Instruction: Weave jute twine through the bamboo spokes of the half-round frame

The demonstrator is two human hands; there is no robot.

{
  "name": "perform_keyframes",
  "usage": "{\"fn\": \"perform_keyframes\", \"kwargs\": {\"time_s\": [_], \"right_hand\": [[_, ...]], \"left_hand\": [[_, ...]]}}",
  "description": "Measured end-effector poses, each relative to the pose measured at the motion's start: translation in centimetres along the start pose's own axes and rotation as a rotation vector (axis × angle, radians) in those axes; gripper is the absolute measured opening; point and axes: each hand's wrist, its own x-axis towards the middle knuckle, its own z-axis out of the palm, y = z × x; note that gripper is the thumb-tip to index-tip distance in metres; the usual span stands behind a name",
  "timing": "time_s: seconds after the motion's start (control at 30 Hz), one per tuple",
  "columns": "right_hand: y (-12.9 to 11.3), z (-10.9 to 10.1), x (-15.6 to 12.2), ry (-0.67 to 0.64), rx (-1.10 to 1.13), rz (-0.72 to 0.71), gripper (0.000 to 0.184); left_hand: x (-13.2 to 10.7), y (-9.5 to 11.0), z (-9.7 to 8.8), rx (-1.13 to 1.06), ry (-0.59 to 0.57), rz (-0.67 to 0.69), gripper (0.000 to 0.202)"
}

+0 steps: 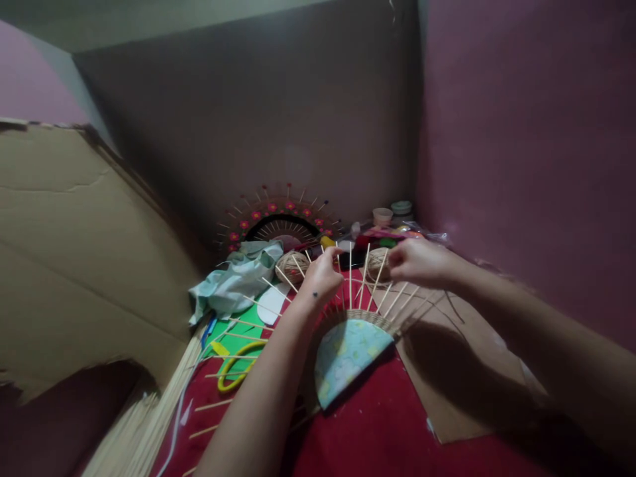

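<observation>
A half-round piece of light blue patterned cloth (352,358) lies on the red surface, with thin wooden sticks (350,285) fanning out from its curved edge. A band of woven twine (365,317) runs along that edge between the sticks. My left hand (325,271) is over the upper sticks, its thumb and forefinger closed at one of them. To its right, my right hand (415,262) is closed in a pinch above the right-hand sticks. A loose twine strand trails below it; the fingertips themselves are small and dim.
Balls of twine (293,267) sit behind the sticks. A decorated fan (285,209) leans on the back wall. Left are crumpled cloth (236,281), yellow-handled scissors (229,377), a stick bundle (134,430) and large cardboard (74,258). A brown board (467,391) lies right; cups (382,216) stand behind.
</observation>
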Motion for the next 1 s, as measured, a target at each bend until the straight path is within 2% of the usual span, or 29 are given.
{"fn": "perform_keyframes", "kwargs": {"time_s": [0.1, 0.17, 0.23, 0.33, 0.5, 0.67, 1.0], "right_hand": [[0.5, 0.6, -3.0, -0.051, 0.211, -0.050, 0.008], [0.9, 1.1, -3.8, 0.003, 0.395, -0.007, 0.008], [1.4, 1.6, -3.7, 0.070, 0.489, 0.067, 0.008], [2.2, 2.1, -3.0, 0.099, 0.429, 0.086, 0.005], [3.2, 3.3, -2.5, 0.095, 0.242, 0.005, 0.007], [3.0, 4.2, -3.0, 0.058, 0.111, 0.026, 0.009], [2.4, 3.9, -3.8, -0.005, 0.095, 0.102, 0.014]], "left_hand": [[0.0, 0.2, -0.1, 0.021, -0.071, 0.022, 0.050], [0.0, 0.2, 0.0, 0.053, -0.112, 0.016, 0.043], [0.1, 0.1, 0.1, 0.073, -0.133, -0.010, 0.038], [0.3, -0.1, 0.2, 0.063, -0.139, -0.047, 0.033], [0.5, -0.3, 0.3, 0.059, -0.141, -0.077, 0.030], [0.5, -0.5, 0.4, 0.071, -0.146, -0.064, 0.030], [0.3, -0.7, 0.5, 0.075, -0.126, -0.002, 0.029]]}}
